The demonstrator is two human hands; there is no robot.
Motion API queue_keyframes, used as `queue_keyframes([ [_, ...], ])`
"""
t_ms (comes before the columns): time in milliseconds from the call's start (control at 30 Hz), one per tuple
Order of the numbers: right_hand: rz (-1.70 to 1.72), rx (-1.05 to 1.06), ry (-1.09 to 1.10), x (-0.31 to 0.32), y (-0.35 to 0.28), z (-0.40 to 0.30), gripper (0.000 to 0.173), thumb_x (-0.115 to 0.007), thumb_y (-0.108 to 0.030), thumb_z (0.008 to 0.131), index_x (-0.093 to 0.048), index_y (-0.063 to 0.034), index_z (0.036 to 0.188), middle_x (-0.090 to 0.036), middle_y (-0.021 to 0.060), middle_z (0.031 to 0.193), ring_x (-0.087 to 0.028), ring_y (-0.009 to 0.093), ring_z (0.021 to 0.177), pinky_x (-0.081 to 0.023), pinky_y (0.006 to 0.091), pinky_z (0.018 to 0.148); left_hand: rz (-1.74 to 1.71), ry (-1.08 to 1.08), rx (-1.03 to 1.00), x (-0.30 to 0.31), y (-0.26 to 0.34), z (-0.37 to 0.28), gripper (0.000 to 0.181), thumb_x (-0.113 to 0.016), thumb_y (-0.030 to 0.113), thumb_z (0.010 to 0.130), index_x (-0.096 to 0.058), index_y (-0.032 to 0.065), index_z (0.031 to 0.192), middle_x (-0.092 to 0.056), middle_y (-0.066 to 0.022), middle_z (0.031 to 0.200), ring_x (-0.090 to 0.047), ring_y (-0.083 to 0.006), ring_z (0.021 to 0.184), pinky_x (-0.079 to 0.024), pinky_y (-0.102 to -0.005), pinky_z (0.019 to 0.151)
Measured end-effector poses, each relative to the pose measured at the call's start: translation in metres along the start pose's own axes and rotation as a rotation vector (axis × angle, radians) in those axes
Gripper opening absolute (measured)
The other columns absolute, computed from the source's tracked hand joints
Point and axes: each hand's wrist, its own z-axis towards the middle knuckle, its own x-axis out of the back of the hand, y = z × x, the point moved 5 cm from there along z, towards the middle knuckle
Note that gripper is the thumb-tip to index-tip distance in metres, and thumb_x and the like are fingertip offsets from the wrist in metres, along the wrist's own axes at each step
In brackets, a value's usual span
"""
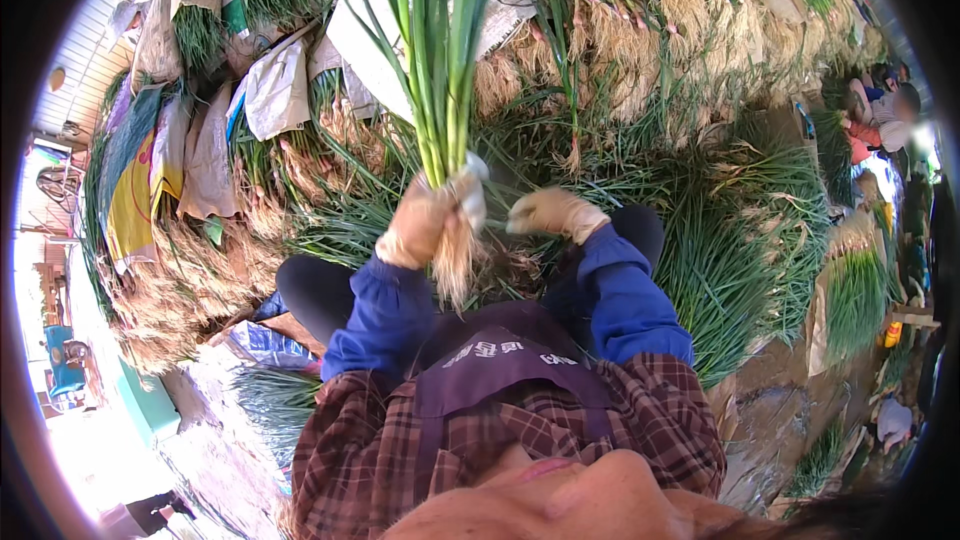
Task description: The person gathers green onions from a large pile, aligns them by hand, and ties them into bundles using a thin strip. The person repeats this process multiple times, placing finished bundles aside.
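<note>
My left hand (424, 221), in a pale glove, is closed around the lower stems of a bunch of green onions (442, 90). The leaves rise upright above it, and the pale, hairy roots (456, 259) hang below the fist. To the right and apart from the bunch, my right hand (551, 214), gloved too, is slightly blurred with its fingers curled; whether it holds anything is unclear. Beneath both hands lie loose green onion leaves (517, 172) between my knees.
Root-fringed green onion heaps (622, 45) line the far side. Sacks (277, 90) cover piles at left. More green onions (705, 277) lie right of my knee. A seated person (889, 116) is at far right, near a tied-looking stack of green onions (855, 292).
</note>
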Motion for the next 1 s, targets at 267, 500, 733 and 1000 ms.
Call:
queue_keyframes([
  [267, -0.125, -0.236, 0.607, 0.105, 0.133, 0.015, 0.045, -0.074, -0.034, 0.083, -0.065, -0.0064, 0.117, -0.070, 0.0152, 0.103, -0.067, 0.030, 0.097, -0.050, 0.0379, 0.086, 0.002, 0.105, 0.093, 0.035, -0.040, 0.044, 0.013, -0.060, 0.008, 0.096, -0.057, 0.0014, 0.106, -0.069, -0.0127, 0.090, -0.060, -0.0112, 0.061, -0.051, -0.0223, 0.058],
  [500, 0.186, 0.410, 0.606, 0.069, -0.040, -0.011, 0.017, -0.062, -0.023, 0.095, -0.061, -0.0062, 0.092, -0.061, 0.0021, 0.075, -0.056, 0.016, 0.066, -0.046, 0.0305, 0.062, 0.148, 0.175, 0.093, 0.027, -0.054, 0.034, 0.012, -0.061, 0.006, 0.095, -0.056, 0.0027, 0.106, -0.066, -0.0080, 0.089, -0.063, -0.0128, 0.074, -0.055, -0.0261, 0.068],
  [733, 0.236, -0.005, 1.037, 0.101, 0.003, -0.017, 0.027, -0.062, -0.034, 0.094, -0.062, -0.0071, 0.096, -0.066, 0.0060, 0.075, -0.060, 0.017, 0.059, -0.050, 0.0318, 0.053, 0.110, 0.109, 0.008, 0.026, -0.042, 0.006, 0.009, -0.064, 0.005, 0.091, -0.056, 0.0039, 0.096, -0.066, -0.0091, 0.084, -0.063, -0.0144, 0.066, -0.050, -0.0245, 0.055],
  [1000, 0.792, 0.327, 0.316, 0.014, -0.055, 0.014, 0.029, -0.067, -0.031, 0.094, -0.068, -0.0067, 0.109, -0.068, 0.0004, 0.098, -0.057, 0.008, 0.091, -0.049, 0.0279, 0.078, -0.202, 0.005, 0.144, 0.028, -0.032, -0.032, 0.006, -0.061, 0.008, 0.094, -0.058, 0.0049, 0.099, -0.064, -0.0052, 0.083, -0.062, -0.0094, 0.072, -0.043, -0.0149, 0.055],
])
